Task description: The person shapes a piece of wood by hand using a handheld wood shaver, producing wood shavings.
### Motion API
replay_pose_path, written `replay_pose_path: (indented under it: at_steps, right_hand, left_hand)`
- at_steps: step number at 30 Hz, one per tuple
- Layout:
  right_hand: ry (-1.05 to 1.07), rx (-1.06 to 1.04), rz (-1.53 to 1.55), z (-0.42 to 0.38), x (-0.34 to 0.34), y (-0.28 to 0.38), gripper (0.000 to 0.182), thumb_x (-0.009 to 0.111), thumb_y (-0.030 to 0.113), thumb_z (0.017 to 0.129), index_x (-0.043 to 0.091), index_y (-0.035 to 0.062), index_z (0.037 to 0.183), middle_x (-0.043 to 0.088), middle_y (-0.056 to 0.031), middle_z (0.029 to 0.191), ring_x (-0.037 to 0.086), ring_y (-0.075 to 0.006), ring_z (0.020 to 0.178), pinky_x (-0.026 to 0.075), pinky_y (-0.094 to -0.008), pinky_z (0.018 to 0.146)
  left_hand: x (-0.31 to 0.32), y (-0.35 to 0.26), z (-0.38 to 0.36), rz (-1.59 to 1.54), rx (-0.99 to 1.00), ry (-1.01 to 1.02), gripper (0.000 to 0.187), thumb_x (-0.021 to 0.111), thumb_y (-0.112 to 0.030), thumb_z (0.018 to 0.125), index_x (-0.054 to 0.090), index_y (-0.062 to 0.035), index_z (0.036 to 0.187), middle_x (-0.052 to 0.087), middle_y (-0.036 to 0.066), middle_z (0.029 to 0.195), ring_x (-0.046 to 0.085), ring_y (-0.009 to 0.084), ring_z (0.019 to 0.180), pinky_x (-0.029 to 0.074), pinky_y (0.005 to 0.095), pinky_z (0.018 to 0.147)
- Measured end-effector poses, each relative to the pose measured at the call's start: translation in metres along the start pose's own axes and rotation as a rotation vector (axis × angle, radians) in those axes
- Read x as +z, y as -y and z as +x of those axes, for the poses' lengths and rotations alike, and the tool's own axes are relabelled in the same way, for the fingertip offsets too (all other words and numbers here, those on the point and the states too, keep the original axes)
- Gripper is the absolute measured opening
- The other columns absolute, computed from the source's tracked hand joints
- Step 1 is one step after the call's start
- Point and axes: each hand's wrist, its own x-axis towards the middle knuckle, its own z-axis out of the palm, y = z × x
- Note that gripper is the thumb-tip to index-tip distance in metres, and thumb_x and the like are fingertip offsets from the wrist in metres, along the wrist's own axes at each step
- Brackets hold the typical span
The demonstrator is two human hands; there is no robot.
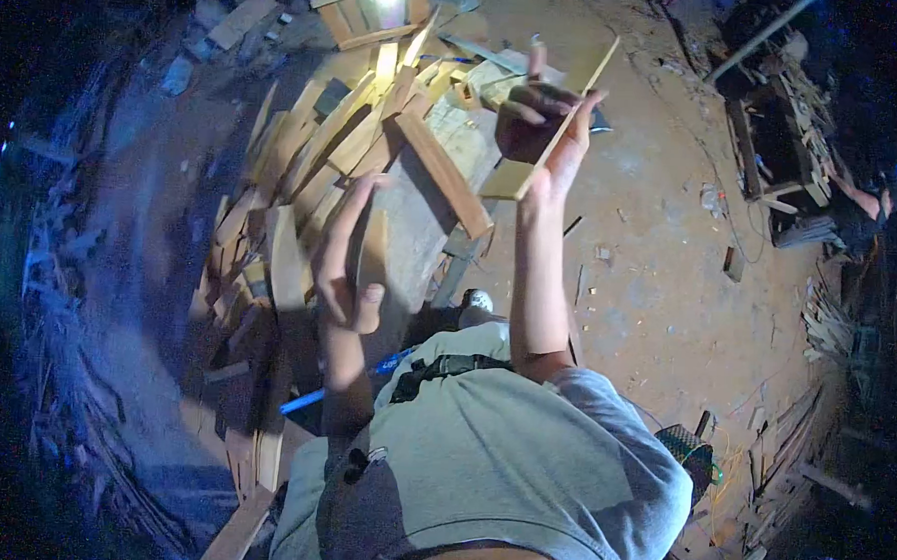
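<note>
Dirt floor (658,289) — right hand (540,124) raised, grip on wooden slat (550,134).

We see a heap of short wooden offcuts (344,145) spread from ten to twelve o'clock on the bare earth floor (660,249). A flat wooden slat (551,119) is held at one o'clock, above the heap's edge. A rack of stacked timber (785,145) stands at two o'clock, well apart from the heap. Loose planks (242,531) lie at seven o'clock.
</note>
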Motion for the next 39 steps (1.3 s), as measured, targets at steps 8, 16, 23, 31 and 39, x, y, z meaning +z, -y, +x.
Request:
replay_pose_path:
  at_steps: [8, 16, 23, 31, 39]
  right_hand:
    - [0.176, -0.06, -0.13, -0.001, -0.006, 0.022, 0.055, 0.045, 0.041, 0.079, 0.042, -0.0034, 0.112, 0.041, -0.0061, 0.079, 0.036, -0.0067, 0.043, 0.031, -0.0226, 0.05]
    - [0.289, -0.018, -0.164, -0.006, 0.006, 0.016, 0.052, 0.044, 0.042, 0.079, 0.039, 0.0067, 0.118, 0.04, -0.0042, 0.077, 0.035, -0.0065, 0.041, 0.032, -0.0223, 0.048]
    - [0.408, -0.043, -0.255, -0.008, 0.011, 0.016, 0.049, 0.045, 0.04, 0.08, 0.039, 0.004, 0.112, 0.037, -0.004, 0.08, 0.037, -0.0046, 0.041, 0.032, -0.0205, 0.05]
    - [0.232, -0.125, -0.376, -0.012, 0.02, 0.006, 0.058, 0.039, 0.051, 0.08, 0.033, 0.01, 0.121, 0.042, -0.0035, 0.074, 0.034, -0.0053, 0.039, 0.032, -0.0223, 0.046]
    - [-0.472, -0.323, -0.964, -0.007, 0.024, -0.026, 0.058, 0.026, 0.063, 0.081, 0.048, 0.0102, 0.073, 0.039, 0.004, 0.062, 0.032, -0.0068, 0.051, 0.027, -0.0198, 0.044]
  left_hand:
    - [0.019, 0.005, -0.004, -0.142, 0.03, -0.043, 0.082, 0.041, -0.06, 0.076, 0.037, 0.0096, 0.118, 0.047, 0.024, 0.113, 0.044, 0.0313, 0.107, 0.029, 0.0409, 0.094]
    - [0.026, 0.002, -0.007, -0.014, -0.028, 0.01, 0.085, 0.027, -0.065, 0.077, 0.034, 0.0079, 0.12, 0.046, 0.024, 0.113, 0.045, 0.033, 0.106, 0.031, 0.0431, 0.094]
    - [0.029, 0.003, -0.006, -0.032, 0.008, 0.072, 0.08, 0.027, -0.06, 0.08, 0.034, 0.0086, 0.119, 0.046, 0.026, 0.113, 0.045, 0.0331, 0.106, 0.031, 0.0429, 0.094]
    - [0.036, 0.0, -0.008, -0.134, -0.044, 0.049, 0.074, 0.043, -0.05, 0.078, 0.035, 0.0097, 0.12, 0.045, 0.023, 0.115, 0.043, 0.0296, 0.109, 0.029, 0.0388, 0.094]
    - [0.043, 0.001, 0.019, -0.075, -0.061, -0.105, 0.079, 0.038, -0.052, 0.076, 0.033, 0.0122, 0.121, 0.043, 0.025, 0.117, 0.042, 0.0309, 0.11, 0.032, 0.0387, 0.093]
